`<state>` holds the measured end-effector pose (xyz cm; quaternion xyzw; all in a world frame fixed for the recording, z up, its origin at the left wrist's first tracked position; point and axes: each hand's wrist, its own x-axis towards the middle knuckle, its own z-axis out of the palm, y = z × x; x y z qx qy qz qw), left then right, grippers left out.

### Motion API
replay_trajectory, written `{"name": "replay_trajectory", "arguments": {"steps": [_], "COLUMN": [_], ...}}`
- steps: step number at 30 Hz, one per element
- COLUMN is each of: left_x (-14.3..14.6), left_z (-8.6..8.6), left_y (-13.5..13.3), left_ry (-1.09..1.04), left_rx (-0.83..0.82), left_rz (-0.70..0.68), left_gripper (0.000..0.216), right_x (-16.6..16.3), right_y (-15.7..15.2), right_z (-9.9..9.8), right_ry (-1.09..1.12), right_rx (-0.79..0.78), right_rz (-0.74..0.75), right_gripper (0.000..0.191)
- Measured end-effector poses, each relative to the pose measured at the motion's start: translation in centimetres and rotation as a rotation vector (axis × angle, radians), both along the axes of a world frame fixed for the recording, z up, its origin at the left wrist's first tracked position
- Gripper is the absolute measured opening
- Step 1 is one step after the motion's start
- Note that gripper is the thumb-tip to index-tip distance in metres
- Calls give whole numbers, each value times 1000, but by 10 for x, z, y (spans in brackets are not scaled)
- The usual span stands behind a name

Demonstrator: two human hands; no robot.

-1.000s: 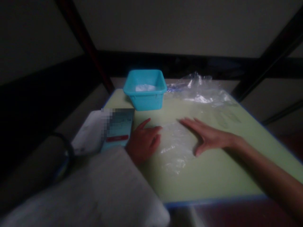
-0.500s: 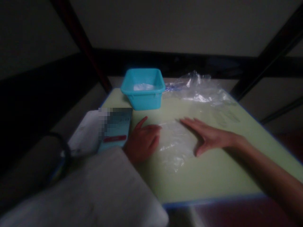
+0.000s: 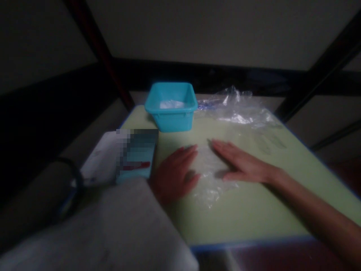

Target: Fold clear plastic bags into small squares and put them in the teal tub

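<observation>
A clear plastic bag lies flat and slightly wrinkled on the pale yellow table. My left hand rests at the bag's left edge, palm down, fingers stretched forward and thumb apart. From the right, my right hand lies over the bag's other side with its fingers extended and the thumb spread toward me. Neither hand grips anything. Part of the bag is hidden under the hands.
A turquoise plastic basket with whitish clear material inside stands at the back. Crumpled clear plastic covers the back right. Left of my left hand lies a teal booklet-like item, partly pixelated, beside a pale sheet.
My left hand has uncurled and its fingers now stretch out along the bag. My right hand has shifted slightly left, its thumb closer to the bag's middle.
</observation>
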<state>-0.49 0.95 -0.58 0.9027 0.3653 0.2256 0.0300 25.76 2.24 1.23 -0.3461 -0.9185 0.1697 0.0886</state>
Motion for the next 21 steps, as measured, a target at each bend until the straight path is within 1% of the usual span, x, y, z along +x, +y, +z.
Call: {"name": "replay_trajectory", "arguments": {"steps": [2, 4, 10, 15, 21], "left_x": [5, 10, 12, 9, 7], "left_z": [0, -1, -7, -8, -3], "left_y": [-5, -8, -7, -8, -9], "left_ry": [47, 77, 162, 221, 249], "left_rx": [-50, -85, -122, -107, -154], "left_rz": [-27, -47, -59, -13, 31], "left_gripper": [61, 68, 80, 83, 83], "right_x": [-9, -16, -23, -22, -19], "right_y": [-4, -7, -12, -12, -12], "right_z": [-3, -7, -14, -15, -18], "right_ry": [-12, -30, -112, -147, -141], "right_rx": [63, 102, 93, 116, 143], "right_rz": [5, 2, -37, -68, -72], "right_gripper": [90, 92, 98, 99, 98]}}
